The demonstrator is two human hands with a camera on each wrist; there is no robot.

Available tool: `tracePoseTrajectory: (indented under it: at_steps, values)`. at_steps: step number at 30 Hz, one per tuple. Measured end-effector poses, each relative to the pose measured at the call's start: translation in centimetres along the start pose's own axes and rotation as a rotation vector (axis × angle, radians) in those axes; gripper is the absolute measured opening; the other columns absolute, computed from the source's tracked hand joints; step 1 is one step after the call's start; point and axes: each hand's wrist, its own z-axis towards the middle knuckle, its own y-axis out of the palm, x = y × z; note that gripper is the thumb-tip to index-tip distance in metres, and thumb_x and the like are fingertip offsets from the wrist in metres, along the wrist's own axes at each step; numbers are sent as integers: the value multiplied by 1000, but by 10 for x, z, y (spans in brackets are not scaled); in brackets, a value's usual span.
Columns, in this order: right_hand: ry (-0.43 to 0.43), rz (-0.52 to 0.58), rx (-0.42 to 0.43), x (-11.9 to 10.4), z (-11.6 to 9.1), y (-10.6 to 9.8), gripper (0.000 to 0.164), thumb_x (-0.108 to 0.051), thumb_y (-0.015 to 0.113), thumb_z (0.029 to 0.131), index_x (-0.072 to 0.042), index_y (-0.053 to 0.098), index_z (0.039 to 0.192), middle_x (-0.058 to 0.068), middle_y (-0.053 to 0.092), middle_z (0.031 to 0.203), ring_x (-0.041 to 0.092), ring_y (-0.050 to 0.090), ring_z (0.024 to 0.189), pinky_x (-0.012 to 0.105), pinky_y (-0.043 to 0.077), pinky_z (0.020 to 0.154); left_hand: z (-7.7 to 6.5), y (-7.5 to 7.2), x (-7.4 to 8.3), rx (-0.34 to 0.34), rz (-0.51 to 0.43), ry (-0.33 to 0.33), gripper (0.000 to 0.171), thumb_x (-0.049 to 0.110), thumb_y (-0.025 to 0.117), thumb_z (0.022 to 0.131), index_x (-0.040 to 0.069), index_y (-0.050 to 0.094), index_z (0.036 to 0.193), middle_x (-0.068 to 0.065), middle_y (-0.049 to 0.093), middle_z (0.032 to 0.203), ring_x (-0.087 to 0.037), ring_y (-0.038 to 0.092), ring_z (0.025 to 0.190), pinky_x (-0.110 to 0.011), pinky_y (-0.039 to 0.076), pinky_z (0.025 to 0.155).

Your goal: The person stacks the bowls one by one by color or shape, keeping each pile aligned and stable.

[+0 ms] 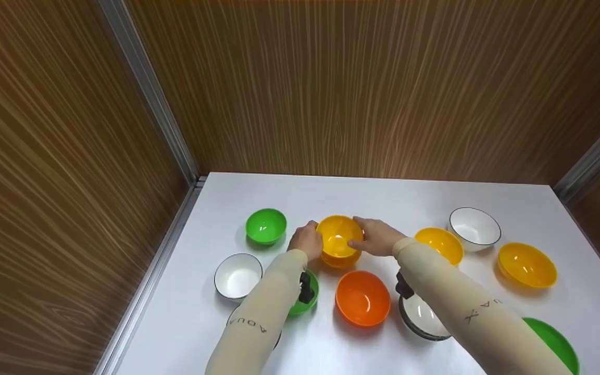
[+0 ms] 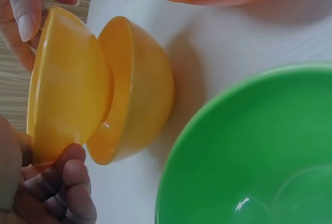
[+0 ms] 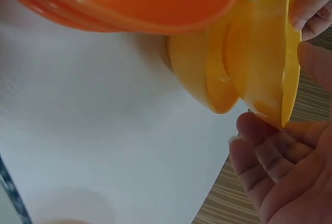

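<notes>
Twice noted gripping of upper bowl (image 1: 338, 232) by fingers, of left hand (image 1: 306, 241) and right hand (image 1: 379, 237). Found it directly over lower bowl (image 2: 150, 92); logged orange bowl (image 1: 362, 299) on latter's near side.

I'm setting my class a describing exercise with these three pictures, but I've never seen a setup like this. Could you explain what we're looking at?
There is no machine here: a person works with two bare hands. The widest picture comes from a camera on the head, looking forward and down. The other two come from cameras worn on the left and right wrists, so the same bowls appear close up and turned sideways.

On the white table stand green bowls, white bowls, stacked orange bowls and several yellow ones.

The left hand and right hand hold the upper yellow bowl by opposite sides, over the mouth of the lower yellow bowl. Whether those two bowls touch is hard to tell.
</notes>
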Motion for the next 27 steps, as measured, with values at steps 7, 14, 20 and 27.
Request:
tracePoseTrajectory:
  at_steps: [7,14,20,27]
  values:
    - [32,30,-49,-1,1,2,63,-34,53,99,-2,32,149,20,41,146,36,36,136,54,27,111,-1,4,-4,-76,65,12,43,26,52,98,1,48,133,-17,62,121,-28,60,111,-39,47,98]
    - [63,68,-68,1,3,6,56,-29,47,102,1,35,146,21,44,144,37,36,135,56,28,110,-4,7,-9,-236,116,-22,93,56,64,84,3,25,150,-16,47,141,-27,47,127,-39,35,110]
    - [62,78,-65,4,5,8,55,-29,45,102,2,35,146,21,42,145,37,34,137,55,26,112,-7,4,-10,-294,139,-1,122,59,80,65,5,16,154,-14,36,151,-26,38,135,-40,29,113]
    - [47,38,-62,7,6,7,54,-29,43,103,3,35,145,22,39,146,38,32,137,55,22,113,-7,5,-9,-300,168,22,123,49,86,64,4,15,153,-14,31,153,-27,31,139,-40,24,115]
